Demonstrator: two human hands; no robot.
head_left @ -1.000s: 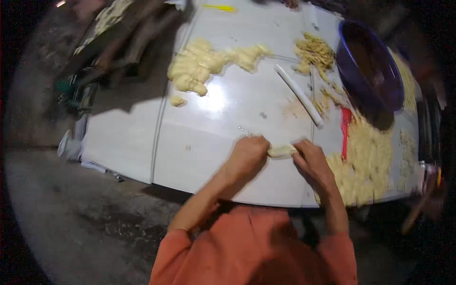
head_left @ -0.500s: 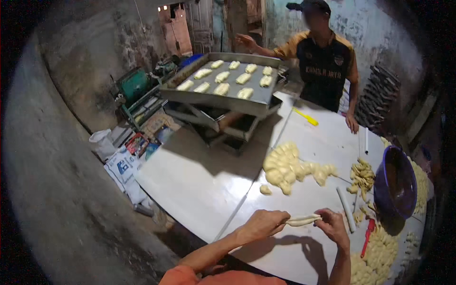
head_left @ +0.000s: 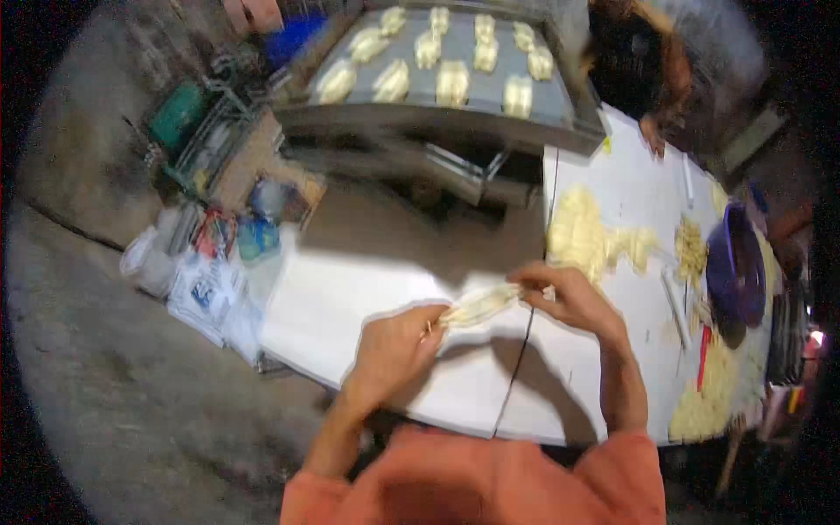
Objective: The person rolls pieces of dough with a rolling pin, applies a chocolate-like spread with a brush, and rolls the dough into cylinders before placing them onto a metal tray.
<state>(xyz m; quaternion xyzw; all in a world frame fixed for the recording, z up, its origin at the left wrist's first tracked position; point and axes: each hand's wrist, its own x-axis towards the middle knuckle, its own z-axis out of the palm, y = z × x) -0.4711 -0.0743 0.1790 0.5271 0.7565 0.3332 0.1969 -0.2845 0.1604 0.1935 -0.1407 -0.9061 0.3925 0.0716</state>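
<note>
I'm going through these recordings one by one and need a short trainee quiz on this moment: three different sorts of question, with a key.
1. Open question: What do the left hand and the right hand hold between them?
2. True or false: In the picture, the purple basin is to the right of the metal tray.
3. Multiple choice: What colour is the slim hand tool seen just below the basin in the picture? a) green b) red c) black

Key:
1. A piece of pale dough, one end in each hand.
2. True.
3. b.
</note>
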